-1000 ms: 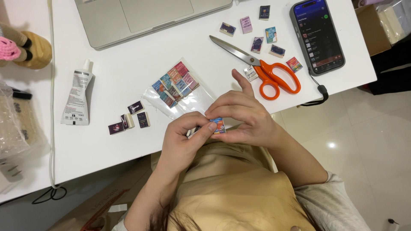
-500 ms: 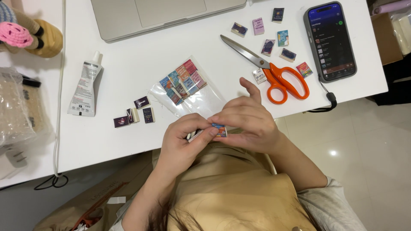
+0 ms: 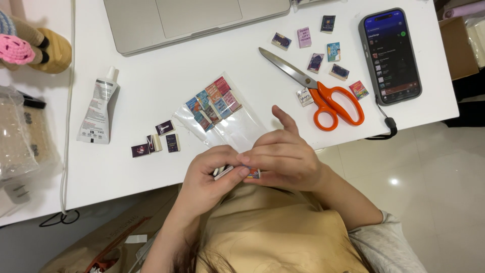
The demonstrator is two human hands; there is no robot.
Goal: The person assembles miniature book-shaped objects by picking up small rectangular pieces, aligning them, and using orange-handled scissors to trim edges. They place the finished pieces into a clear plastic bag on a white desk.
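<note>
Both hands meet at the near edge of the white table (image 3: 151, 65). My left hand (image 3: 207, 179) and my right hand (image 3: 285, 159) pinch one tiny colourful book (image 3: 251, 173) between their fingertips, close to my chest. Just beyond the hands lies a clear plastic bag (image 3: 222, 108) with several miniature book covers inside. Three dark tiny books (image 3: 156, 140) lie to the left of my left hand.
Orange-handled scissors (image 3: 323, 93) lie to the right, with several small books (image 3: 323, 50) around them. A phone (image 3: 391, 55) with a cable sits at the far right. A glue tube (image 3: 97, 108) lies left, a laptop (image 3: 192, 20) at the back, a crocheted toy (image 3: 30, 43) far left.
The view has shifted slightly, so everything sits lower and further right in frame. My hands stay together on the tiny book, fingers working it a little.
</note>
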